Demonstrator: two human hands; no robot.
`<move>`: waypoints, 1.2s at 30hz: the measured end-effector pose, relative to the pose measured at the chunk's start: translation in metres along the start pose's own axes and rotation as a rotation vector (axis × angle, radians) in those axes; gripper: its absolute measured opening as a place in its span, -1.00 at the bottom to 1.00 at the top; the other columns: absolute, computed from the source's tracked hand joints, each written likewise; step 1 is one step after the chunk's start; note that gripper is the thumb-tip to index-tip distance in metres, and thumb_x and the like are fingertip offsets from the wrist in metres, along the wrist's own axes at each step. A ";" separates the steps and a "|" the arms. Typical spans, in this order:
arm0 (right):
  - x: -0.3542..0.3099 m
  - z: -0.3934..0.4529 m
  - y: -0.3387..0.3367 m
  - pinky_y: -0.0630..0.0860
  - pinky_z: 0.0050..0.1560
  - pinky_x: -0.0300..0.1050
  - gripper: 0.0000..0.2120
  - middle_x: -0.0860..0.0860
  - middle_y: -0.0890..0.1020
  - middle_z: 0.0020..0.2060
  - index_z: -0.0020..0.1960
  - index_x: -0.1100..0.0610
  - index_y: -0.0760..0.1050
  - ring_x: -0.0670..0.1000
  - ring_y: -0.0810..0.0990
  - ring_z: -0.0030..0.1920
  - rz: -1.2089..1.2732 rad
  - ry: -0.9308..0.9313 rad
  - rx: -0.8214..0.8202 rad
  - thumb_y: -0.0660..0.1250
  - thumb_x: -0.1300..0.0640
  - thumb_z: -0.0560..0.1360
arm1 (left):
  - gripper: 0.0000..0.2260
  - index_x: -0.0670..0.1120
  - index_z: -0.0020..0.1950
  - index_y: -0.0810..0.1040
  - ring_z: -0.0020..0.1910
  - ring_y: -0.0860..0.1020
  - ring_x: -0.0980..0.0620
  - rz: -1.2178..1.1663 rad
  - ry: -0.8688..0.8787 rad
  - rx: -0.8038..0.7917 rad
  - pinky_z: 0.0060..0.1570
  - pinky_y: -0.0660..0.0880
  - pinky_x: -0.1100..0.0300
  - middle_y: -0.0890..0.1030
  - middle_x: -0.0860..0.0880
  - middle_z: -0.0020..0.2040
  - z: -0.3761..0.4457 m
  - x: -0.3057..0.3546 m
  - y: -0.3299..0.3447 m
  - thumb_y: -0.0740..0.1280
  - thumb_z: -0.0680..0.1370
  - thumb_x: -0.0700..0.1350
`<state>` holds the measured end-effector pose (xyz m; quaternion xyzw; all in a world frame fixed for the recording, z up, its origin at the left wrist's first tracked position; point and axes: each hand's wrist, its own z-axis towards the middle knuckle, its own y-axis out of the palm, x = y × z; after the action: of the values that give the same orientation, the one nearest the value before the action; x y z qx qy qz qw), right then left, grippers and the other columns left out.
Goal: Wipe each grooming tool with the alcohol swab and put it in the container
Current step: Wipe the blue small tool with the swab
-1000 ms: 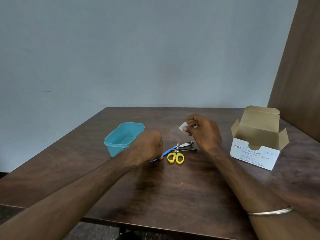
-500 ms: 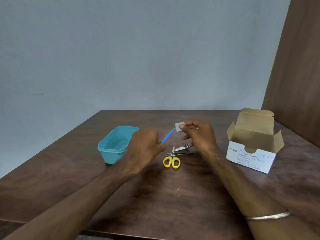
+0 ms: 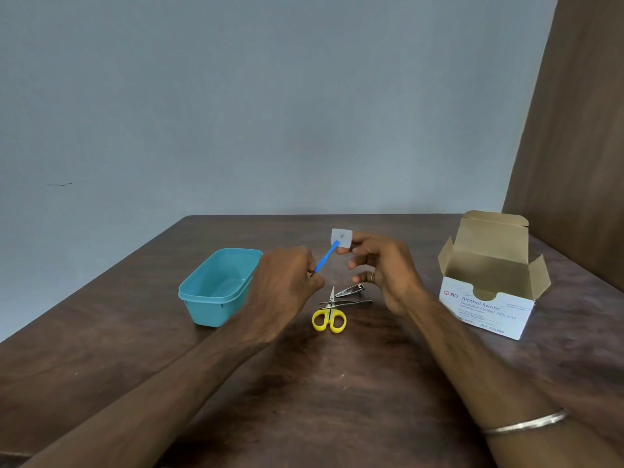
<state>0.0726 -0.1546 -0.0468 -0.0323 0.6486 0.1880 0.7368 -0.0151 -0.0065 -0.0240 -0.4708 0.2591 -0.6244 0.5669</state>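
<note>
My left hand (image 3: 287, 285) grips a thin blue-handled tool (image 3: 327, 256) and holds it above the table, its small metal tip against a white alcohol swab (image 3: 341, 238). My right hand (image 3: 381, 268) pinches that swab between thumb and forefinger. Below the hands lie yellow-handled scissors (image 3: 329, 315), metal tweezers (image 3: 347, 302) across their blades, and a nail clipper (image 3: 351, 289). A teal plastic container (image 3: 216, 292) stands open to the left, with nothing visible inside.
An open white box of alcohol swabs (image 3: 489, 298) stands at the right on the dark wooden table (image 3: 304, 393). A brown wooden panel (image 3: 580, 130) rises at the far right, and a grey wall lies behind.
My left hand lifted the blue tool off the table and brought its tip up to the swab. My right hand raised the swab to meet it.
</note>
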 end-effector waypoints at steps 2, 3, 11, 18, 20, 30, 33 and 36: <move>0.001 0.001 -0.002 0.51 -0.35 -0.11 -0.81 0.12 0.75 -0.12 0.05 0.18 0.67 0.02 0.53 -0.28 -0.018 -0.005 -0.013 0.37 0.30 0.47 | -0.82 -0.05 0.06 0.60 -0.10 0.57 -0.01 -0.002 0.003 -0.007 -0.18 0.40 0.18 0.67 -0.04 -0.08 0.001 -0.001 0.001 0.38 0.51 -0.01; 0.002 0.001 -0.002 0.51 -0.36 -0.11 -0.85 0.11 0.75 -0.13 0.04 0.17 0.68 0.01 0.54 -0.29 -0.022 -0.012 -0.017 0.41 0.27 0.48 | -0.82 -0.05 0.05 0.60 -0.10 0.57 -0.01 0.002 0.008 -0.008 -0.18 0.40 0.18 0.67 -0.03 -0.08 0.001 -0.001 0.001 0.38 0.51 -0.01; 0.004 0.005 -0.005 0.51 -0.40 -0.11 -0.93 0.05 0.69 -0.22 -0.03 0.14 0.61 0.00 0.53 -0.33 -0.171 -0.076 -0.014 0.38 0.16 0.57 | -0.84 -0.03 0.03 0.55 -0.14 0.55 -0.01 0.021 0.090 0.033 -0.23 0.37 0.17 0.66 -0.02 -0.11 0.009 -0.001 0.010 0.37 0.50 0.00; 0.003 0.012 -0.013 0.47 -0.42 -0.13 -0.89 0.03 0.63 -0.27 0.02 0.13 0.58 0.02 0.50 -0.35 -0.372 -0.146 0.051 0.28 0.20 0.62 | -0.80 0.02 0.13 0.61 -0.09 0.58 -0.04 -0.061 0.166 0.149 -0.20 0.40 0.13 0.65 -0.03 -0.10 0.015 -0.005 0.021 0.34 0.53 -0.03; 0.003 0.013 -0.014 0.46 -0.43 -0.12 -0.90 0.04 0.62 -0.28 0.02 0.16 0.58 0.02 0.49 -0.36 -0.333 -0.140 0.061 0.28 0.21 0.62 | -0.82 0.01 0.12 0.64 -0.12 0.60 -0.03 -0.109 0.185 0.170 -0.16 0.45 0.13 0.66 -0.02 -0.11 0.013 -0.008 0.026 0.35 0.53 -0.06; 0.006 0.011 -0.009 0.45 -0.47 -0.15 -0.88 0.05 0.59 -0.32 0.05 0.19 0.59 -0.02 0.46 -0.42 -0.318 -0.132 0.037 0.27 0.23 0.62 | -0.88 0.02 -0.03 0.73 -0.33 0.56 0.13 -0.337 0.162 0.234 -0.24 0.51 0.18 0.69 0.05 -0.25 0.007 -0.023 0.029 0.49 0.45 -0.11; 0.005 0.011 -0.010 0.44 -0.47 -0.16 -0.86 0.03 0.59 -0.33 0.03 0.14 0.61 -0.03 0.46 -0.43 -0.422 -0.185 0.040 0.27 0.24 0.62 | -0.87 0.01 -0.03 0.73 -0.36 0.53 0.18 -0.354 0.162 0.231 -0.28 0.48 0.26 0.70 0.05 -0.25 0.007 -0.025 0.029 0.51 0.44 -0.12; 0.006 0.007 -0.005 0.45 -0.45 -0.13 -0.89 0.08 0.57 -0.31 -0.03 0.16 0.57 0.00 0.45 -0.43 -0.191 -0.105 0.037 0.27 0.22 0.62 | -0.86 0.00 -0.02 0.73 -0.36 0.54 0.19 -0.393 0.172 0.221 -0.30 0.45 0.32 0.69 0.07 -0.26 0.005 -0.022 0.030 0.51 0.44 -0.12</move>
<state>0.0816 -0.1562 -0.0525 -0.0704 0.6065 0.1064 0.7848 0.0010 0.0085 -0.0538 -0.3923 0.1399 -0.7851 0.4584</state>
